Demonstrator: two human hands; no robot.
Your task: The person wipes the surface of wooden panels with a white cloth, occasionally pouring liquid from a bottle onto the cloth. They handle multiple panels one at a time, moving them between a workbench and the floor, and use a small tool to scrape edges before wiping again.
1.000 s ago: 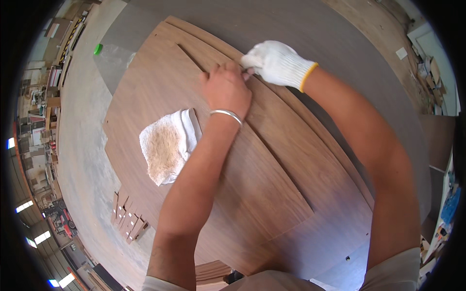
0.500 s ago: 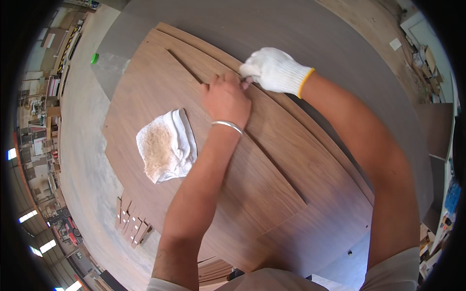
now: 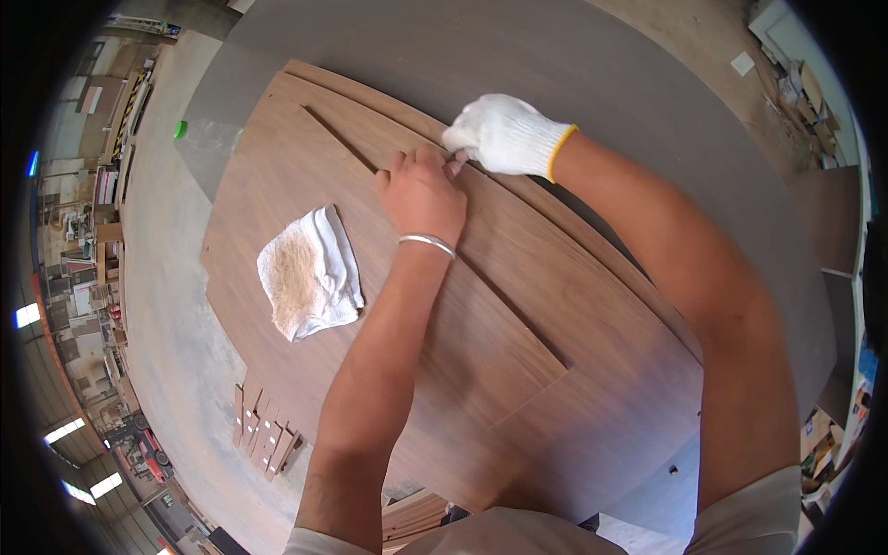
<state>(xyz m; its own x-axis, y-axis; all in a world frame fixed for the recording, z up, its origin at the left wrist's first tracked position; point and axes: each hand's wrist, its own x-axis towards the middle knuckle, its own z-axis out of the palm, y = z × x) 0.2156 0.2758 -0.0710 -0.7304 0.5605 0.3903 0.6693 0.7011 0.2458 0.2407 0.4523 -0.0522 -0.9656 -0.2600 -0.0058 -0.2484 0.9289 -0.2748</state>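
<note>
My bare left hand (image 3: 425, 196), with a silver bracelet at its wrist, rests with curled fingers over the dark edge of a brown wood-grain panel (image 3: 486, 338). This panel lies on a larger board (image 3: 610, 425) of the same look. My right hand (image 3: 507, 136), in a white knit glove with a yellow cuff, has its fingers closed right beside the left thumb and forefinger, near the boards' far edge. Whatever sits between the fingertips of either hand is hidden. Left of my left forearm lies a folded white cloth (image 3: 335, 264), stained with brown dust.
A grey surface (image 3: 388, 46) extends beneath and beyond the boards. On it, at the far left, lies a clear bottle with a green cap (image 3: 180, 129). Several narrow wooden strips (image 3: 264, 430) are at the lower left. Shelves and stacked materials line the left side.
The view has shifted slightly, moving the boards and cloth a little in the picture. Both hands keep nearly the same place on the boards, fingertips still together.
</note>
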